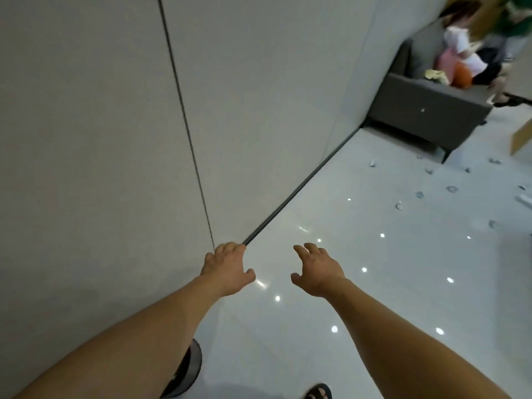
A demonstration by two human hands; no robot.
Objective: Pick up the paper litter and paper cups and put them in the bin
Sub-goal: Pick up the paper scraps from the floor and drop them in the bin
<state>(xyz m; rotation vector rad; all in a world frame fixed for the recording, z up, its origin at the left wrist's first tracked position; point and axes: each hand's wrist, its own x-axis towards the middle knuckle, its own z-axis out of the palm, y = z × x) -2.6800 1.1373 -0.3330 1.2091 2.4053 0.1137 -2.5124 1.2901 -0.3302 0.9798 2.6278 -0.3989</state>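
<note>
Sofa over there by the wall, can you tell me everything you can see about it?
The sofa is dark grey, boxy and looks cloth-covered, with a square end and a short dark leg showing. It stands on the shiny white floor, close against the wall. A person sits on the seat beside pink, orange and yellowish things, too blurred to name.

One head-worn camera, tilted, looks forward and down: left hand [227, 269] and right hand [316, 273] close, sofa [417, 122] far upper right.

Small pale paper cups [452, 189] lie scattered, well beyond and to the right of my right fingers [311, 250]. The grey bin [193, 367] stands well behind my left fingers [230, 247].
</note>
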